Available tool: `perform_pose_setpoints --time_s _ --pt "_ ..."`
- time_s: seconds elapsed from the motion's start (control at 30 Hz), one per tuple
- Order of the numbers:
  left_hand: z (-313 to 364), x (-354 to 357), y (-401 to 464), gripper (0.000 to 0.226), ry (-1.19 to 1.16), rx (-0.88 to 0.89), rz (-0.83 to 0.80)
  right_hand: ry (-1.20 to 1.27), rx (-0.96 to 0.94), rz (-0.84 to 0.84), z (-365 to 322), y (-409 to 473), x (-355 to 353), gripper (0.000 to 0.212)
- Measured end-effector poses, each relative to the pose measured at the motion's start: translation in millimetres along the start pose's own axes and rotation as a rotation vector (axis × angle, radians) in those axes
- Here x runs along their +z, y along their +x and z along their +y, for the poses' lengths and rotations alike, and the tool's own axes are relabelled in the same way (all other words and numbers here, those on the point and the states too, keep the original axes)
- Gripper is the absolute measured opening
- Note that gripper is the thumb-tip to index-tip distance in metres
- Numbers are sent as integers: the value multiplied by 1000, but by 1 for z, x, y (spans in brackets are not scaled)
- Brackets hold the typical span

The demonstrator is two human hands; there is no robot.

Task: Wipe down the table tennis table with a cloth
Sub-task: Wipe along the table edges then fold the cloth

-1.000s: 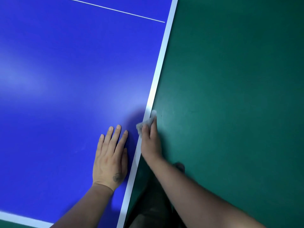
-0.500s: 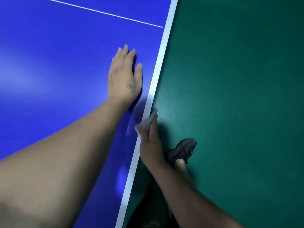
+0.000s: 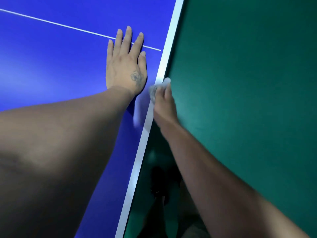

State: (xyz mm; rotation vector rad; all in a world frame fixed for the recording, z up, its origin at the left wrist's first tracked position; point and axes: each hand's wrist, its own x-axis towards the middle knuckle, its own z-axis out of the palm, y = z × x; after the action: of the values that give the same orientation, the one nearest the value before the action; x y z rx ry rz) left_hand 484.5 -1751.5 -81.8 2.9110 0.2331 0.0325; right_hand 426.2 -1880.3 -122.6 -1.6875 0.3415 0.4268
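Wiping white edge strip (image 3: 164, 62) of big flat blue table tennis table (image 3: 51, 66), beside dark green floor (image 3: 240, 83). Left hand (image 3: 126, 66) lies flat on blue top, fingers straight, a little spread, tips over thin white line (image 3: 60, 24). Right hand (image 3: 164, 103) grips small crumpled white cloth (image 3: 154, 91), fingers curled round it, cloth on edge strip. To do well: lean on left hand, keep cloth pressed down, slide along strip, don't let cloth slip off side.
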Motion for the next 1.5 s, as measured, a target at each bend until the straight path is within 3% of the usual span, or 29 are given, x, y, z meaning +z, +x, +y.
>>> perform_pose_setpoints --time_s 0.2,0.3,0.33,0.37,0.4,0.47,0.53,0.7,0.77,0.83,0.93,1.07,1.17,1.23,1.27,1.37,1.5 --pt "2 2 8 58 4 -23 10 20 31 61 -44 77 -12 5" --pt "0 3 9 56 8 -9 25 151 137 84 -14 49 -6 27" --pt "-1 3 9 55 5 -6 30 80 168 44 -20 33 -6 36" --pt "-1 4 10 55 4 -3 33 -264 139 183 -17 14 -6 41" --pt "-2 4 9 54 4 -5 35 -452 57 140 0 -5 -2 41" --pt "-1 5 11 54 5 -5 35 69 231 -40 24 -15 7 59" --pt "1 6 11 54 10 -3 39 71 166 -55 25 -20 3 77" --pt "0 7 13 53 9 17 48 42 101 -4 -12 20 7 86" --pt "0 7 14 53 9 12 44 6 102 3 -26 58 -1 74" --pt "0 7 13 54 -2 11 41 40 95 -2 -54 97 -9 42" --pt "-1 6 13 54 -15 14 39 17 -12 2 -85 153 -15 33" --pt "-3 6 12 52 -36 13 35 17 39 -5 -105 182 -25 32" --pt "-5 6 13 52 -43 14 31 64 -57 -76 -103 157 -28 39" --pt "-5 7 13 53 -50 11 31 94 -73 -122 -85 127 -27 26" --pt "-5 7 13 53 -52 9 31 71 -51 -131 -72 114 -26 27" --pt "-4 7 13 52 -63 7 33 10 55 -100 -52 79 -24 65" --pt "-3 7 14 52 -75 4 27 45 109 -32 -52 88 -13 58"
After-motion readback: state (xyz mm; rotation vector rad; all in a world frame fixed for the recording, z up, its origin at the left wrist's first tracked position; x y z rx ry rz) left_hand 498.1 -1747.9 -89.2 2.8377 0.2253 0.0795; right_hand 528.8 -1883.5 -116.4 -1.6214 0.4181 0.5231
